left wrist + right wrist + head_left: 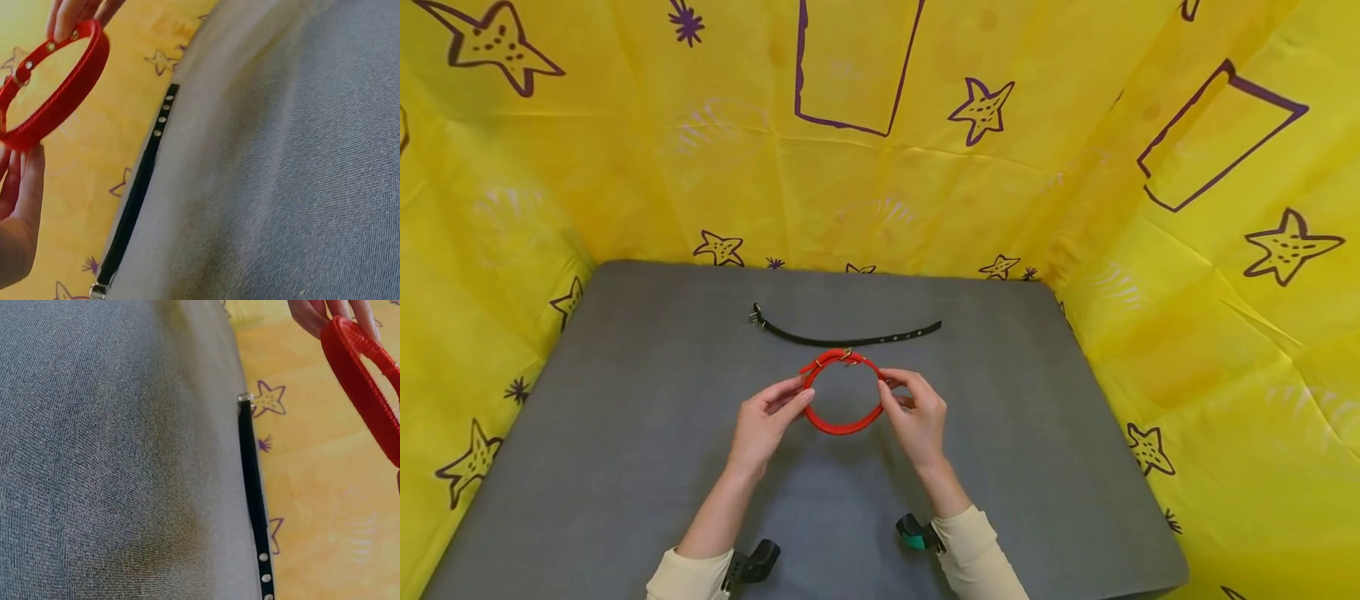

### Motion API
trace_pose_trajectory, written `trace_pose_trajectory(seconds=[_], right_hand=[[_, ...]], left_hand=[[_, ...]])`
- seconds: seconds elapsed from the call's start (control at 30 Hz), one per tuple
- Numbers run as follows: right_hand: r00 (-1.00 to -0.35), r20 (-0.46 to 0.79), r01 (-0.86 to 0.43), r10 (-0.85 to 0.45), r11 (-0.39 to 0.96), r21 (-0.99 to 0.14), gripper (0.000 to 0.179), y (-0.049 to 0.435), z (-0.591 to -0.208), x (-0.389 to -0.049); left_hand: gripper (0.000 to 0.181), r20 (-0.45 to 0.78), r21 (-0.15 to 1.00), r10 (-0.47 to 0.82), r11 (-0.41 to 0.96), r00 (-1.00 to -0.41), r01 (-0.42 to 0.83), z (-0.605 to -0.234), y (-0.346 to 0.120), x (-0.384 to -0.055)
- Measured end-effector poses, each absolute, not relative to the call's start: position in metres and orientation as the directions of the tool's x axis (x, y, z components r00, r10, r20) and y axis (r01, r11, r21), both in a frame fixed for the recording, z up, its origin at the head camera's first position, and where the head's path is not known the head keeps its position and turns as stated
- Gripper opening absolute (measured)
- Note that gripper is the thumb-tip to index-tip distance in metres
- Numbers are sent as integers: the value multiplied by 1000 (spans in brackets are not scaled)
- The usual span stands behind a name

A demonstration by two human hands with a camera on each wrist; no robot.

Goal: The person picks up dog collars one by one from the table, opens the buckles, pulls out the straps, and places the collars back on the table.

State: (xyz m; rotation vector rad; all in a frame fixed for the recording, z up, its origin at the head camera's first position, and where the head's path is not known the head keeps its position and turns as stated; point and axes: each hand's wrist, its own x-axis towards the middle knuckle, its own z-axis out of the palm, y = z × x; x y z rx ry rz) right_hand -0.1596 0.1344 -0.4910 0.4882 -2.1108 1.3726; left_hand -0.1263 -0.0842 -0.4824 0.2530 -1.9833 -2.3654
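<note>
Both hands hold a red collar [842, 429] above the table, its strap closed into a ring with the metal buckle on the far side. The left hand [766, 421] pinches the ring's left side between thumb and fingers. On the opposite side, the right hand [919, 412] pinches it the same way. In the left wrist view, metal eyelets show along the red collar [69, 87]. Beyond the ring, a black collar [842, 342] lies unbuckled in a shallow curve, its buckle end at the left and its holed end at the right.
A grey cloth-covered table [625, 467] spreads beneath the hands. Yellow curtains [880, 183] printed with purple stars and shapes hang behind it and along both sides. Each wrist wears a dark strapped device [760, 561] over a cream sleeve.
</note>
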Motion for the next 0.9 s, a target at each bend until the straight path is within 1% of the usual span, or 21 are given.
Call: trace_pose_trajectory(seconds=[0.1,0.17,0.33,0.4,0.5,0.63,0.7,0.8,0.9], right_hand=[[-770,637,-594,-16,380,-709,15,135,-490,-158],[-782,623,-590,-28,358,-724,15,135,-489,-157],[-815,575,-562,-66,330,-758,19,134,-487,-154],[-819,567,-561,-86,324,-762,21,134,-483,-154],[-816,565,-572,-121,313,-758,21,132,-467,-149],[-824,541,-566,-168,278,-776,22,132,-442,-144],[-830,525,-558,-188,257,-789,23,133,-437,-144],[-822,524,-567,-225,230,-791,25,134,-429,-146],[-796,542,-598,-270,206,-775,28,135,-424,-149]], left_hand=[[42,-96,985,-108,-157,-990,-78,-481,-89,-123],[42,-89,987,-103,-143,-991,-74,-481,-91,-121],[39,-53,995,-132,-89,-990,-41,-481,-93,-117],[35,-22,998,-152,-57,-988,-13,-479,-93,-115],[31,53,998,-166,-6,-985,55,-471,-93,-113],[29,132,991,-149,39,-980,127,-451,-92,-108],[29,157,987,-136,59,-978,150,-442,-92,-106],[29,176,983,-119,78,-977,167,-437,-93,-105],[30,220,974,-103,84,-970,212,-435,-94,-105]])
